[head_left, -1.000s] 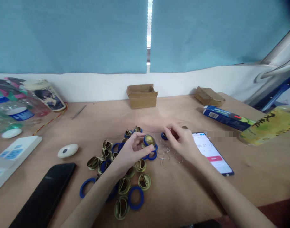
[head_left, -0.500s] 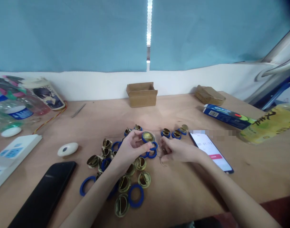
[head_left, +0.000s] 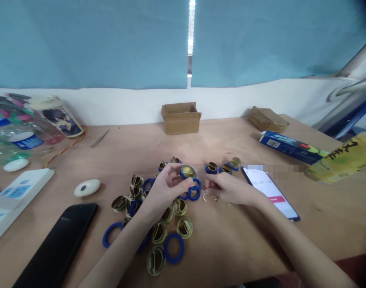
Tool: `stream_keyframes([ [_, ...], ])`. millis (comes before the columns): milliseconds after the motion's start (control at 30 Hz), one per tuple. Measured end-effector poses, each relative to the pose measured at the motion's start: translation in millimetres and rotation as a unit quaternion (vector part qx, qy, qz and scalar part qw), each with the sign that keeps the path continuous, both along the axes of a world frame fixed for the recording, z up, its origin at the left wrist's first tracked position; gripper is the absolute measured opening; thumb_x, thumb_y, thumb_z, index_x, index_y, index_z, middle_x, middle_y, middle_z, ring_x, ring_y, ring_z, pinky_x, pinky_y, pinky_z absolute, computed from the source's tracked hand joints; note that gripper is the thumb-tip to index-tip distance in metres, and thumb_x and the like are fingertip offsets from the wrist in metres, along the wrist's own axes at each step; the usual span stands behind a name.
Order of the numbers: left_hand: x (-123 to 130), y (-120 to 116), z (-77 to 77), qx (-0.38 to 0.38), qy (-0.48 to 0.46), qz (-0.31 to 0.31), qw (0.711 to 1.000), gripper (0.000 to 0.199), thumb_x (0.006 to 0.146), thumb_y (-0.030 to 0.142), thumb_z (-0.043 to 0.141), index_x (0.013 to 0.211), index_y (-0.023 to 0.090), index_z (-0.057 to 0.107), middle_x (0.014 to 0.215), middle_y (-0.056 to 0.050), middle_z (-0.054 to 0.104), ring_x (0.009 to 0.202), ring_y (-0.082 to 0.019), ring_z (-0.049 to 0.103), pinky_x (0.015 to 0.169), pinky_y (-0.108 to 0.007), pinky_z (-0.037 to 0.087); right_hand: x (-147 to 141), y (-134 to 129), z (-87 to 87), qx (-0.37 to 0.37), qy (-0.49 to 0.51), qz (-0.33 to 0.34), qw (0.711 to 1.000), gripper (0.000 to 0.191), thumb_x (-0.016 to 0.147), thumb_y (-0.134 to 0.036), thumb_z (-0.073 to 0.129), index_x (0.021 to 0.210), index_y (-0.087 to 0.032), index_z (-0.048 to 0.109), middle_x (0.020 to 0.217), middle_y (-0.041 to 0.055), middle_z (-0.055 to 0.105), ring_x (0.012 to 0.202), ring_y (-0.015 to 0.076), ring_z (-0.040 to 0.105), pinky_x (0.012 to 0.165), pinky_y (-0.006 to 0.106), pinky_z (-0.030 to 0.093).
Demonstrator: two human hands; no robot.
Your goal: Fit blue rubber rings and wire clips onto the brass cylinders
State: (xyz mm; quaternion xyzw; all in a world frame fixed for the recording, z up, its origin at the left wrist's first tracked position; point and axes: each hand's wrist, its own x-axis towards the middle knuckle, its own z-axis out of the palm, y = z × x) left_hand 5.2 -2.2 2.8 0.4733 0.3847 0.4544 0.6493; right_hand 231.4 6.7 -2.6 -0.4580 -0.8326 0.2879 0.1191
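Left hand (head_left: 167,188): raised just above the counter (head_left: 231,240), fingers (head_left: 183,183) pinched around a brass cap with a blue ring (head_left: 188,172) — held a little above the loose parts.
Right hand (head_left: 227,190): resting low on the counter, just right of the held cap, fingers curled together over thin wire rings (head_left: 206,196); whether one is actually pinched cannot be told.
Brass caps (head_left: 183,227): scattered under and in front of the left forearm, mixed with loose blue rings (head_left: 174,248).
Finished pieces (head_left: 212,168): three small ring-and-cap pairs in a row beyond the right hand, near the lit phone (head_left: 271,192).
Lit phone: flat on the counter, just right of the right wrist, timer on screen.
Dark phone (head_left: 57,244): lower left, screen off, well apart from the hands.
White oval object (head_left: 87,187): left of the pile.
Cardboard box (head_left: 181,117): open, at the far edge by the wall.
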Motion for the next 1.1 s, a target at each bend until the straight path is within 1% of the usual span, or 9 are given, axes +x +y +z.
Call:
stream_keyframes([
  [133, -1, 1, 0.4, 0.0, 0.0, 0.004, 1.0, 0.043, 0.072, 0.028, 0.081, 0.104, 0.019, 0.053, 0.111, -0.009, 0.069, 0.086, -0.018, 0.068, 0.063, -0.024, 0.052, 9, 3, 11.3, -0.032, 0.07, -0.009, 0.997, 0.008, 0.089, -0.018, 0.057, 0.081, -0.019, 0.056, 0.064, -0.0043, 0.053, 0.057, 0.0112, 0.047, 0.052, 0.023, 0.032],
  [267, 0, 1, -2.5, -0.006, -0.01, 0.001, 1.0, 0.044, 0.072, 0.029, 0.082, 0.104, 0.019, 0.054, 0.104, -0.007, 0.07, 0.08, -0.016, 0.068, 0.063, -0.025, 0.053, 13, 4, 16.5, -0.055, 0.124, -0.013, 0.991, 0.014, 0.092, -0.026, 0.058, 0.081, -0.019, 0.054, 0.068, -0.0037, 0.052, 0.06, 0.0114, 0.047, 0.053, 0.023, 0.036],
  [433, 2, 1, -8.6, 0.007, -0.003, -0.003, 1.0, 0.043, 0.073, 0.03, 0.081, 0.105, 0.019, 0.055, 0.1, -0.006, 0.071, 0.077, -0.016, 0.068, 0.062, -0.025, 0.052, 14, 3, 15.9, -0.162, 0.21, 0.001, 0.964, 0.017, 0.096, -0.031, 0.054, 0.085, -0.021, 0.046, 0.073, -0.0019, 0.058, 0.064, 0.0133, 0.056, 0.058, 0.025, 0.044],
  [500, 3, 1, -8.7, 0.014, 0.004, -0.003, 1.0, 0.043, 0.073, 0.03, 0.081, 0.106, 0.019, 0.055, 0.1, -0.006, 0.071, 0.077, -0.016, 0.068, 0.063, -0.026, 0.052, 14, 3, 15.7, -0.187, 0.231, 0.003, 0.955, 0.016, 0.095, -0.031, 0.055, 0.085, -0.021, 0.046, 0.075, -0.0014, 0.059, 0.064, 0.0135, 0.058, 0.059, 0.026, 0.047],
  [633, 4, -1, -4.1, 0.012, 0.024, -0.006, 1.0, 0.041, 0.073, 0.027, 0.08, 0.104, 0.018, 0.055, 0.099, -0.006, 0.071, 0.077, -0.015, 0.068, 0.066, -0.027, 0.053, 14, 5, 14.6, -0.182, 0.228, -0.008, 0.956, 0.011, 0.095, -0.027, 0.055, 0.088, -0.02, 0.051, 0.073, -0.0026, 0.057, 0.062, 0.012, 0.056, 0.058, 0.025, 0.047],
  [800, 5, -6, 1.9, 0.011, 0.045, -0.02, 0.999, 0.037, 0.076, 0.025, 0.077, 0.105, 0.018, 0.056, 0.099, -0.006, 0.071, 0.078, -0.016, 0.069, 0.068, -0.028, 0.053, 15, 6, 10.4, -0.154, 0.197, 0.014, 0.968, 0.012, 0.097, -0.025, 0.051, 0.09, -0.018, 0.058, 0.073, -0.0027, 0.056, 0.062, 0.0111, 0.054, 0.058, 0.025, 0.046],
  [900, 6, -6, 0.2, 0.013, 0.05, -0.028, 0.998, 0.036, 0.077, 0.025, 0.077, 0.106, 0.018, 0.056, 0.099, -0.006, 0.07, 0.081, -0.016, 0.069, 0.071, -0.029, 0.053, 15, 6, 10.2, -0.149, 0.192, 0.01, 0.97, 0.009, 0.096, -0.025, 0.052, 0.098, -0.018, 0.058, 0.073, -0.0035, 0.055, 0.061, 0.0107, 0.054, 0.058, 0.024, 0.046],
  [1000, 6, -5, -4.1, 0.03, 0.043, -0.036, 0.998, 0.037, 0.076, 0.025, 0.078, 0.105, 0.019, 0.056, 0.101, -0.006, 0.069, 0.086, -0.016, 0.068, 0.078, -0.031, 0.053, 15, 4, 13.2, -0.172, 0.226, -0.026, 0.958, 0.015, 0.094, -0.025, 0.056, 0.108, -0.019, 0.054, 0.077, -0.0043, 0.054, 0.057, 0.0093, 0.054, 0.053, 0.023, 0.045],
  [1100, 7, -4, -5.7, 0.063, 0.058, -0.041, 0.995, 0.04, 0.074, 0.023, 0.079, 0.106, 0.019, 0.055, 0.102, -0.006, 0.069, 0.092, -0.018, 0.068, 0.083, -0.033, 0.053, 12, 3, 16.5, -0.205, 0.306, -0.08, 0.926, 0.026, 0.091, -0.03, 0.062, 0.113, -0.022, 0.05, 0.085, -0.003, 0.057, 0.057, 0.0092, 0.059, 0.051, 0.024, 0.048],
])
